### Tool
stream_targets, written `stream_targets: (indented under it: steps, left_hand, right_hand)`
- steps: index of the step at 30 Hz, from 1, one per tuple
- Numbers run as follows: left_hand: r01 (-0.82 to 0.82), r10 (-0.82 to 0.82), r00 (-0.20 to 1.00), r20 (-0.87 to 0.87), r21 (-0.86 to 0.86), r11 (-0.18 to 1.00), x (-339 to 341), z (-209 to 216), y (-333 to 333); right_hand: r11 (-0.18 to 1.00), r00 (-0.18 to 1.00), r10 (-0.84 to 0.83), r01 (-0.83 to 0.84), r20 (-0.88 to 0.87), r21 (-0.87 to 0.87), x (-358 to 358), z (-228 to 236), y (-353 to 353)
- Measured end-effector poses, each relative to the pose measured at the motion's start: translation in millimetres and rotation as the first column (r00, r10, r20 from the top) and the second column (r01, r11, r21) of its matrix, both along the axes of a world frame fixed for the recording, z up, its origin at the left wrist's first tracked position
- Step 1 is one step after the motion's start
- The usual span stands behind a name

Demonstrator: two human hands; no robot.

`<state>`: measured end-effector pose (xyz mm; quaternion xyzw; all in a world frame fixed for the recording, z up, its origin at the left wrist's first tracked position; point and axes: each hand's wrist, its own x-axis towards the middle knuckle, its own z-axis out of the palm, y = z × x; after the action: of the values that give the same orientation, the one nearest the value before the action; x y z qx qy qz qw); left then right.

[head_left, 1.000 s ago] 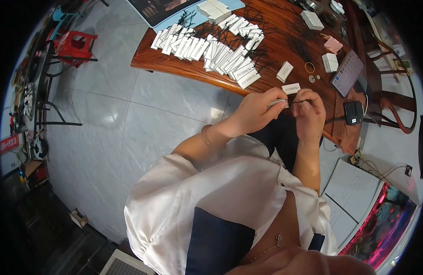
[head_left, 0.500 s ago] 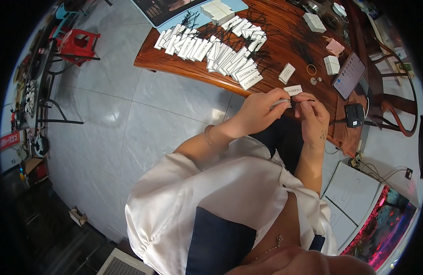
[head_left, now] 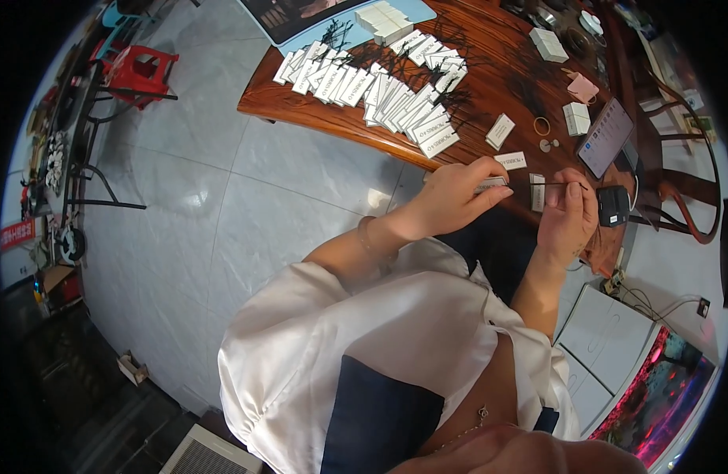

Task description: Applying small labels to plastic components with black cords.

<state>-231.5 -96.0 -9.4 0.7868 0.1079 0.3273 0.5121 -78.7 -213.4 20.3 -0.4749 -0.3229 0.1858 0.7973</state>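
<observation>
My left hand (head_left: 459, 193) is closed on a white printed hang tag (head_left: 490, 184), held at the table's near edge between thumb and fingers. To its right, my right hand (head_left: 568, 217) pinches a thin black string (head_left: 552, 185) between thumb and fingertips. The string stretches sideways toward the left hand; whether it joins the tag is too fine to make out. Beneath the string lies a white tag stack (head_left: 537, 199), partly behind the right hand. Another white tag (head_left: 512, 161) rests just beyond my left fingers, and a small tag stack (head_left: 500, 131) sits farther back.
Fanned rows of strung tags (head_left: 395, 103) cover the wooden table's (head_left: 261, 99) left part, near a block of tags (head_left: 386, 24). On the right are a phone (head_left: 606, 138), a black box (head_left: 613, 207), a white stack (head_left: 576, 118) and a tan ring (head_left: 542, 126). A red stool (head_left: 143, 71) stands left.
My hands have parted: the right hand moved right, drawing the black string out straight. The left hand keeps the tag. The tag stack between the hands has come into sight.
</observation>
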Motion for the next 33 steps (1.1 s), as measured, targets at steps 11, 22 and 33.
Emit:
stream_targets:
  steps: [11,22,33]
  left_hand:
    - [0.068,-0.070,0.997,-0.017,-0.098,0.993,-3,3,-3]
    - [0.054,-0.055,0.998,-0.011,-0.093,0.994,-1,1,-4]
    - [0.032,-0.034,0.999,-0.033,-0.059,0.998,-2,3,-4]
  right_hand:
    - [0.897,0.948,0.317,-0.293,0.021,-0.332,-10,-3,2]
    - [0.879,0.920,0.341,-0.239,0.192,-0.413,-14,8,4]
    - [0.890,0.918,0.339,-0.240,0.209,-0.387,-15,5,4]
